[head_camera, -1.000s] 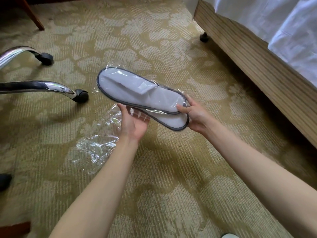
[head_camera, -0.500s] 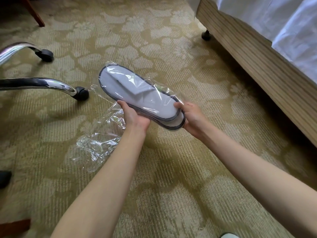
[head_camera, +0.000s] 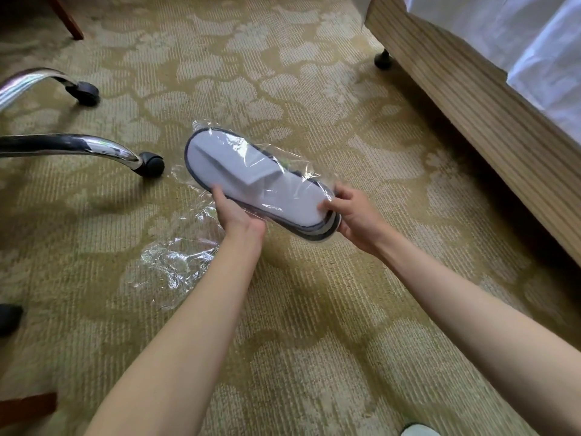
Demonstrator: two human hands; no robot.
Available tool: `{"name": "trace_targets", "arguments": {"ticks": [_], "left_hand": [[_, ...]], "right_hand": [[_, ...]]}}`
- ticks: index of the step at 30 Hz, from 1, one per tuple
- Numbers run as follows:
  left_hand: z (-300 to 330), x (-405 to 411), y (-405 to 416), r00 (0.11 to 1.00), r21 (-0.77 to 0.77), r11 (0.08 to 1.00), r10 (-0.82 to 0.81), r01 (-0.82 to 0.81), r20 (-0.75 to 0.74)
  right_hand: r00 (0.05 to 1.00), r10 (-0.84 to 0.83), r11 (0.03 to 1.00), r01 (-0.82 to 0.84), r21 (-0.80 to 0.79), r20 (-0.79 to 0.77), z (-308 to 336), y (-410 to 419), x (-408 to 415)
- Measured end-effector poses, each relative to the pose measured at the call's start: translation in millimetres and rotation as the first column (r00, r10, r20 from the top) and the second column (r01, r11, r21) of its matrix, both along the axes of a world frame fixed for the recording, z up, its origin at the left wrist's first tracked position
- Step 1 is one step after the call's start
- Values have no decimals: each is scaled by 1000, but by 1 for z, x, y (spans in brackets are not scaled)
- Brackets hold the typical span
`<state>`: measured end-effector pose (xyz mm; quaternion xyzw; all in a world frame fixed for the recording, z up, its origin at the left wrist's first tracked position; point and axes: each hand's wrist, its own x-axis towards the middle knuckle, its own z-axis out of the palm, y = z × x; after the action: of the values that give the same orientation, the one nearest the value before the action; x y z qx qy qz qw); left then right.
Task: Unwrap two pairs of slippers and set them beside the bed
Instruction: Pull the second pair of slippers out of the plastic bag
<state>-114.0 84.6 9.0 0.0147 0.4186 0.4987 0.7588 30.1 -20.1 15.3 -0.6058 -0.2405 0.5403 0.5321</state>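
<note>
White flat slipper pair with dark grey trim (head_camera: 251,180), stacked, sealed in clear plastic wrap, held above the patterned carpet (head_camera: 314,309). Long axis runs diagonal, toe end far-left, heel near-right. My left hand (head_camera: 234,212) grips its near edge, my right hand (head_camera: 353,212) pinches the heel. Crumpled clear plastic wrapper (head_camera: 176,265) lies on the carpet below; wooden bed frame (head_camera: 471,99) at right.

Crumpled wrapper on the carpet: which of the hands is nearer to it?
Left. The left hand holds the wrapped slippers just above the crumpled wrapper; the right hand grips their other end, toward the bed.
</note>
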Motion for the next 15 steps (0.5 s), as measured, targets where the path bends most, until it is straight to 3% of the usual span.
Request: {"name": "trace_targets", "arguments": {"ticks": [8,15], "left_hand": [[-10,-4,1,989,-82,997,-16,4,-148],[-15,-7,-3,969,-48,999,-18,7,-247]], "right_hand": [[987,156,981,-150,-124,46,-9,-1,-5],[968,173,985,-164,-63,182,-12,-6,7]]}}
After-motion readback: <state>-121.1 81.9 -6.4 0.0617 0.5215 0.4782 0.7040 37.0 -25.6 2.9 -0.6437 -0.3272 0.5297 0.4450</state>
